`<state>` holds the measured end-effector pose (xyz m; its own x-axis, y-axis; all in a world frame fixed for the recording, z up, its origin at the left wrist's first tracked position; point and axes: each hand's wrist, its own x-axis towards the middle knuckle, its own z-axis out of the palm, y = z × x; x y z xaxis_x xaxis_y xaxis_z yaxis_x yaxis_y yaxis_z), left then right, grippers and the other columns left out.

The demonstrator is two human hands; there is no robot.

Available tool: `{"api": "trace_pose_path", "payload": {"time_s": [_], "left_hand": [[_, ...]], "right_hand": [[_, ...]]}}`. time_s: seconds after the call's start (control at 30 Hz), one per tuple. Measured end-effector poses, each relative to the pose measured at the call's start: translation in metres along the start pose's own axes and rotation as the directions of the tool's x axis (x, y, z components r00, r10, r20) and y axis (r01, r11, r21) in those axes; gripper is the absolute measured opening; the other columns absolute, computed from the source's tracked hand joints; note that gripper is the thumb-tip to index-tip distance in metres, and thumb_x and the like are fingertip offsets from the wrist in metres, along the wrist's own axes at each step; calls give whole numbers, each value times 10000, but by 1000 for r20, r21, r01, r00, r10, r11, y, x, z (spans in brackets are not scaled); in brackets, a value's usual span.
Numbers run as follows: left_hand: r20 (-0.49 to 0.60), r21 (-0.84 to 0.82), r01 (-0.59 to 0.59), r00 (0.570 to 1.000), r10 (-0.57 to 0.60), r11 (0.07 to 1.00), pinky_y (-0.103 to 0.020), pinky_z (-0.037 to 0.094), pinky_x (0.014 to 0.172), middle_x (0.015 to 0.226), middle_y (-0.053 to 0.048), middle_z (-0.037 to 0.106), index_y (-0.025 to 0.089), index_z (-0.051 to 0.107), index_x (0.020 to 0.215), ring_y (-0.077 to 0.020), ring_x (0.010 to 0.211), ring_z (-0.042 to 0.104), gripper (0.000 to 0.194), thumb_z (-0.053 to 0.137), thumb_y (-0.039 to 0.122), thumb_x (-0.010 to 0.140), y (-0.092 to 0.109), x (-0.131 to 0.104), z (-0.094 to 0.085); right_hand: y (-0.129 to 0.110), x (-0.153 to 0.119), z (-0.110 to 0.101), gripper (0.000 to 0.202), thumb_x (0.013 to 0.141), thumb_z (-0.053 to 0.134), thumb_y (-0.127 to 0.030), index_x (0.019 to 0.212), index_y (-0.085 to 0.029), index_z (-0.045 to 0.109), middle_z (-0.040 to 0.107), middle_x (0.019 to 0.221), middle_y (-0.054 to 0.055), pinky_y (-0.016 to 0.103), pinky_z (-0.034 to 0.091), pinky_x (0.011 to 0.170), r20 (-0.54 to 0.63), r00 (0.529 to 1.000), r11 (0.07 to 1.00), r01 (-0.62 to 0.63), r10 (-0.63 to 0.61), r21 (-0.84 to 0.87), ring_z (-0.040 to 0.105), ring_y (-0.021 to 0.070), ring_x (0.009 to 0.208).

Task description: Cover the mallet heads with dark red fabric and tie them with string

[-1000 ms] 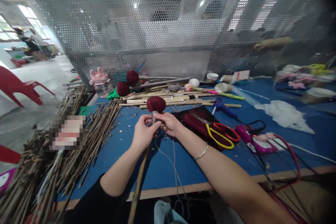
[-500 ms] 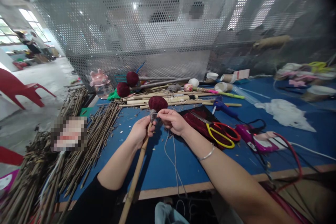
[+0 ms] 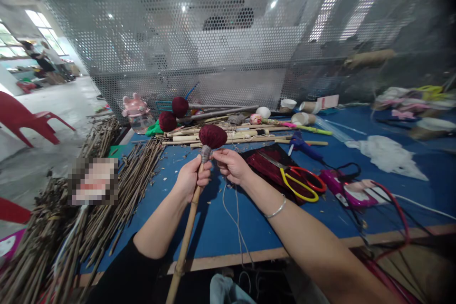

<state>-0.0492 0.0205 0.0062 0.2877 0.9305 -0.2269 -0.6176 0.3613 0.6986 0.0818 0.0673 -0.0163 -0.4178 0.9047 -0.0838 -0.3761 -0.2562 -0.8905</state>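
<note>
My left hand (image 3: 194,175) is wrapped round a bamboo stick (image 3: 185,242) just below its top. A dark red, cloth-covered ball (image 3: 213,136) caps the stick, and grey string (image 3: 205,153) is wound round the neck under it. Close by on the right, my right hand (image 3: 231,165) pinches the string near the winding. The loose string (image 3: 238,218) hangs from there over the table's front edge. Dark red cloth (image 3: 261,168) lies beyond my right hand, with scissors (image 3: 292,175) with red and yellow handles resting on it.
Thin brown stalks (image 3: 121,204) are heaped at the left. Behind my hands lie bamboo sticks (image 3: 228,138) and two more red balls (image 3: 180,106). A blue glue gun (image 3: 302,145), a purple power strip (image 3: 351,192) and a plastic bag (image 3: 388,156) are at the right. A perforated screen (image 3: 213,57) stands behind.
The ball has tilted slightly and moved a little up, with the stick turned in my left hand. My right hand has shifted slightly left, still pinching the string.
</note>
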Motion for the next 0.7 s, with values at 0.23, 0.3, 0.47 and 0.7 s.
{"api": "trace_pose_path", "payload": {"time_s": [0.23, 0.3, 0.47, 0.7], "left_hand": [[117, 58, 243, 962, -248, 968, -94, 204, 265, 525, 61, 340, 135, 531, 858, -10, 312, 250, 239, 421, 347, 865, 2, 0, -10], [112, 95, 321, 937, -331, 942, -98, 219, 268, 504, 65, 337, 132, 539, 848, -12, 302, 266, 251, 437, 362, 857, 0, 3, -14], [-161, 433, 47, 987, 26, 900, -193, 440, 387, 715, -11, 566, 161, 491, 917, -84, 446, 542, 321, 529, 452, 785, -12, 7, -13], [-77, 622, -264, 916, 394, 737, -138, 330, 320, 666, 36, 546, 179, 475, 975, -50, 400, 485, 389, 676, 329, 677, -22, 7, -11]], "right_hand": [[2, 2, -13, 336, 550, 768, -344, 691, -134, 547, 406, 435, -86, 163, 48, 340, 168, 979, 990, -125, 113, 62, 139, 3, 361], [4, 3, -17, 350, 539, 774, -343, 703, -129, 551, 484, 477, -55, 167, 51, 342, 173, 978, 989, -131, 118, 65, 161, 1, 361], [8, 6, -15, 351, 570, 766, -338, 634, -145, 479, 275, 382, -124, 179, 31, 334, 42, 996, 997, -82, 82, -11, 113, 1, 340], [6, 4, -11, 350, 617, 716, -408, 710, -157, 490, 258, 397, -132, 180, 40, 335, 62, 996, 995, -52, 58, -90, 118, 10, 334]]}}
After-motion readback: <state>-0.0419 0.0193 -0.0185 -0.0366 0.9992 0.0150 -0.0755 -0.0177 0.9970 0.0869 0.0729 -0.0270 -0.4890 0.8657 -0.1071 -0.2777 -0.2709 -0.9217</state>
